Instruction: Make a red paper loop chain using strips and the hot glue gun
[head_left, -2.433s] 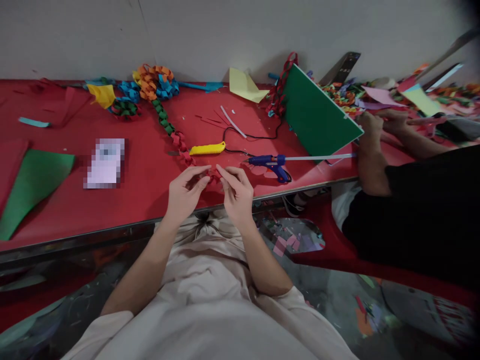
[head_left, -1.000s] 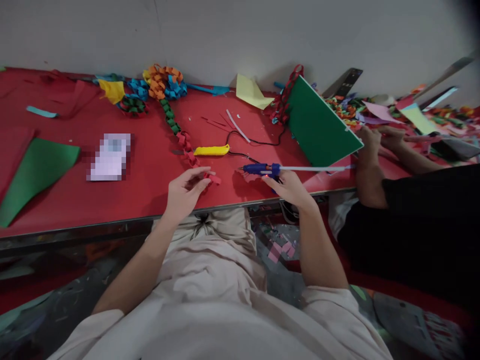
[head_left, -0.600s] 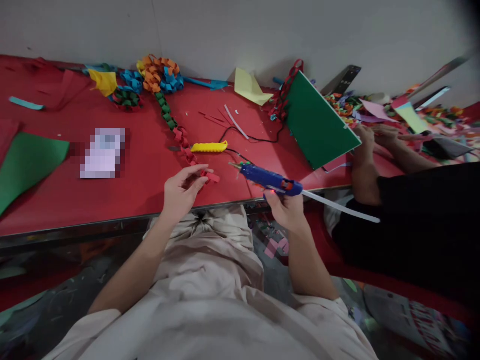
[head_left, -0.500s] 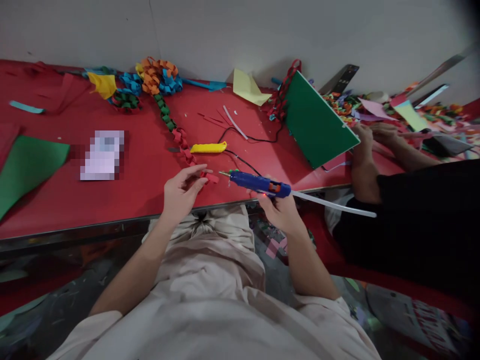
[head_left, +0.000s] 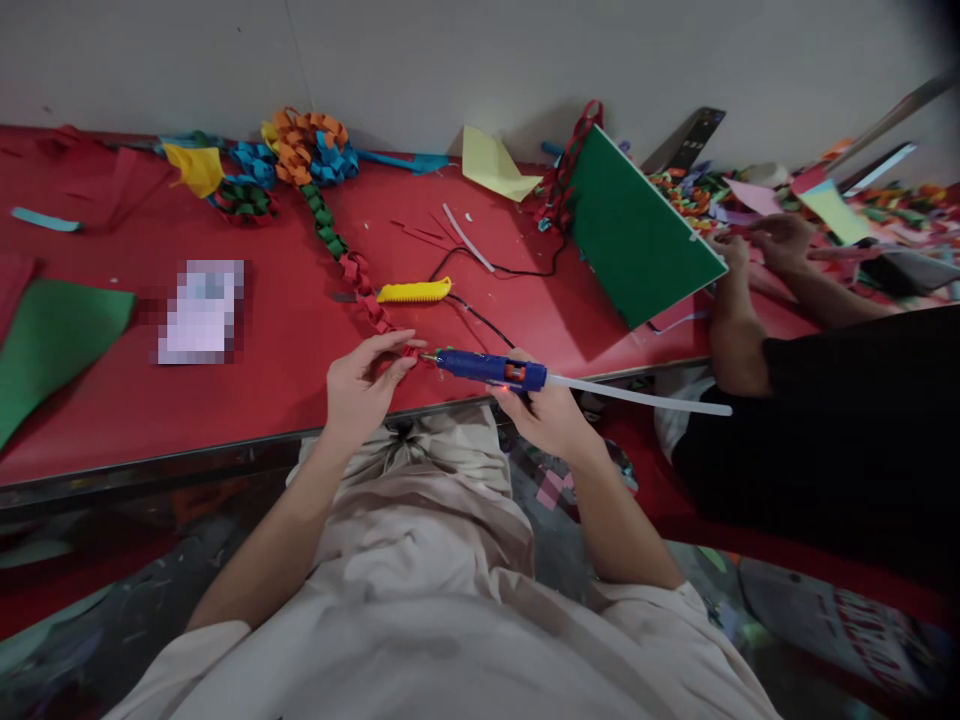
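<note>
Between its thumb and fingers, my left hand (head_left: 361,386) pinches the red end link of a paper chain (head_left: 325,222). The chain runs up the table through red and green links to an orange and blue heap (head_left: 304,145). My right hand (head_left: 547,408) is wrapped round a blue glue gun (head_left: 480,368), whose small red light is lit. Its nozzle points left and is at the red link by my left fingertips. From the back of the gun sticks a long white glue stick (head_left: 649,394). Just above lies a yellow cutter (head_left: 415,291).
A green board (head_left: 637,230) leans at the right of the red table (head_left: 285,400). Beyond it, another person's hands (head_left: 780,243) work among paper pieces. A blurred-out pale item (head_left: 201,312) and green paper (head_left: 64,335) lie left. A black cable (head_left: 487,322) trails behind the gun.
My right hand has moved the glue gun left, bringing its nozzle to the red link. My left hand has stayed nearly in place. The other person's farther hand has lifted slightly.
</note>
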